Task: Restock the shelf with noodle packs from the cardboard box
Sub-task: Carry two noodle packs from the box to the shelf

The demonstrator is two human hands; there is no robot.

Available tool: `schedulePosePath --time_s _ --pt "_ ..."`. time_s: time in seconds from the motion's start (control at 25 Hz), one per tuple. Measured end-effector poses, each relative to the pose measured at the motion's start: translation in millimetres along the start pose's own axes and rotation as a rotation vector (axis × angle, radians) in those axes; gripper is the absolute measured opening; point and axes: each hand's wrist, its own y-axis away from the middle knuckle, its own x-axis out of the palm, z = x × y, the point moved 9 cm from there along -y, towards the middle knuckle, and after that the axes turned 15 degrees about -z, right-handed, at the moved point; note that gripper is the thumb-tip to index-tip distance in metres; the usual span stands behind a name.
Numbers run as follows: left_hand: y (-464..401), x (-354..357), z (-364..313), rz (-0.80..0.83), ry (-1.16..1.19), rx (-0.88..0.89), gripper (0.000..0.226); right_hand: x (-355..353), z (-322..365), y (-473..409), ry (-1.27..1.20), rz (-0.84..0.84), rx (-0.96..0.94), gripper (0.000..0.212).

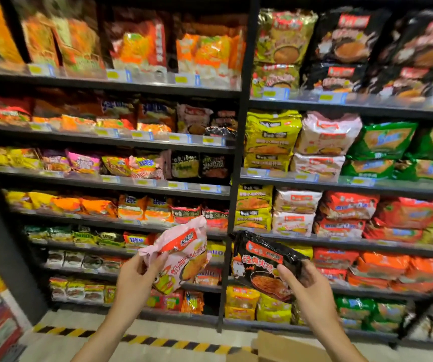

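A person's left hand point(135, 276) and right hand point(308, 286) each hold up a noodle pack before a tall dark metal shelf point(232, 178) crowded with glossy, crinkled plastic bags in orange, yellow, green, red and black. The left hand's fingers point(155, 262) are clamped on the lower left edge of a pale pink noodle pack point(184, 253), a soft pillow-shaped wrapper tilted up to the right, with a red label band and a printed picture of noodles. The right hand's fingers point(287, 279) curl round the right end of a black noodle pack point(262, 266), shiny and creased, carrying an orange-red banner, large red characters and a picture of reddish noodles. Both packs are raised in front of the lower shelves, either side of the shelf's central upright, touching neither the shelf nor each other. Clear strips with yellow price tags point(142, 135) line the shelf edges. A brown cardboard box point(283, 347) sits at the bottom edge, beside yellow-and-black hazard tape point(142, 338) on the pale floor.
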Motion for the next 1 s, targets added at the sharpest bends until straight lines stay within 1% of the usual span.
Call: schedulePosePath --time_s 0.08,0.16,0.24,0.4,0.52,0.64,0.72,0.88,1.0 --pt "-38.9 -26.0 1.8 -0.003 0.009 0.004 0.045 42.4 19.7 -1.9 -0.022 -0.001 -0.021 0.040" --pt "-77.2 -52.9 5.1 -0.010 -0.008 0.045 0.051 85.6 37.4 -1.4 -0.031 -0.018 -0.062 0.045" --pt "-110.0 -71.6 7.3 -0.016 -0.025 0.066 0.052 121.1 50.0 -1.8 -0.062 -0.038 -0.074 0.047" --pt "-163.8 -81.9 3.0 0.023 0.011 0.099 0.046 173.2 63.1 -3.0 -0.079 -0.063 -0.067 0.025" --pt "-199.2 -65.9 -4.1 0.044 0.027 0.107 0.051 196.5 71.5 -18.4 -0.052 -0.078 -0.091 0.021" --pt "-231.8 -34.5 -7.9 0.093 0.087 0.121 0.044 210.7 77.2 -47.6 -0.048 -0.082 -0.131 0.015" --pt "-258.7 -11.0 -14.5 0.093 0.092 0.163 0.046 221.4 83.1 -75.4 -0.042 -0.082 -0.181 0.013" --pt "-307.1 37.7 -49.4 0.078 0.120 0.253 0.046 242.4 89.4 -140.5 -0.066 -0.098 -0.245 0.012" --pt "-341.1 78.6 -82.9 0.100 0.136 0.332 0.041 259.1 95.7 -185.9 -0.105 -0.102 -0.262 0.012"
